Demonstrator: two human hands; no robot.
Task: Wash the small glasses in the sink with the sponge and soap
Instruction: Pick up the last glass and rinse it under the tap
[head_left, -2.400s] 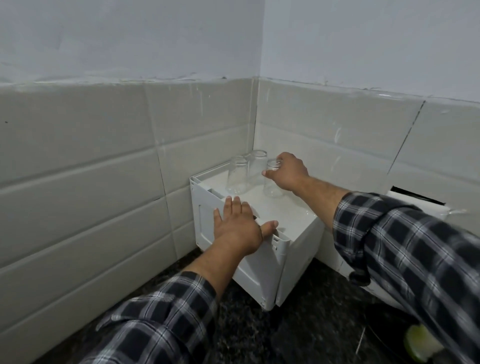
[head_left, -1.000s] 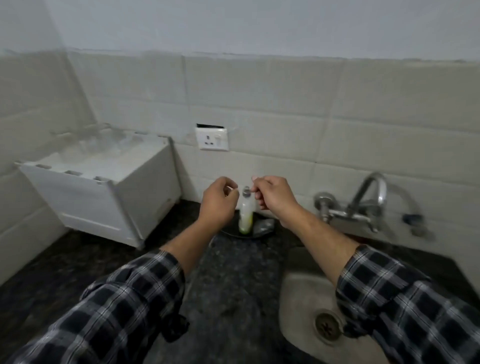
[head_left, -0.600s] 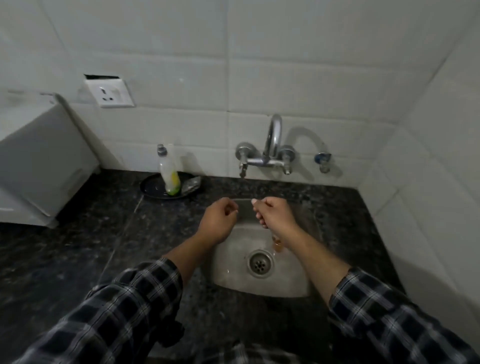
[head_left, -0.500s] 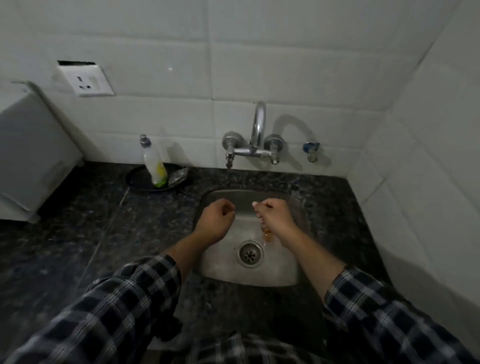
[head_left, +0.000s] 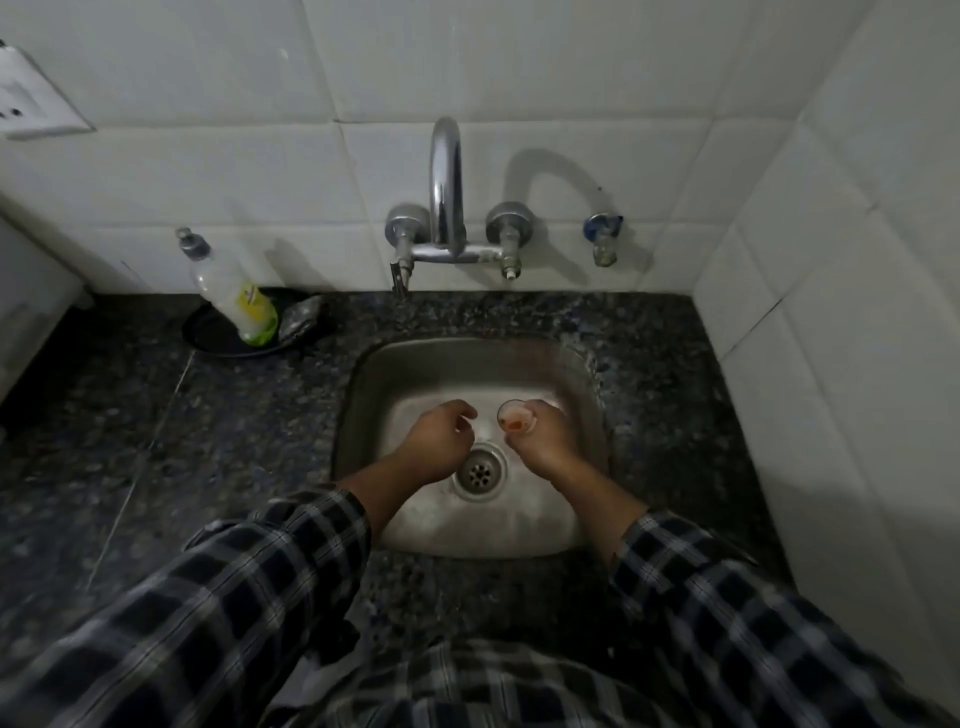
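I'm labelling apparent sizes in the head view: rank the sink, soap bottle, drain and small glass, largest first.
1. sink
2. soap bottle
3. drain
4. small glass, though only its rim shows above the right hand, seen end-on, so drain versus glass is unsure.

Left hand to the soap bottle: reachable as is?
Probably yes: soap bottle stands left of the sink, only bare counter between it and the left hand. Its curled fingers may already hold something; can't tell.

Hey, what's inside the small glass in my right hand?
An orange-red smear lies at the bottom of the small glass. The grip of the right hand covers its sides and base.
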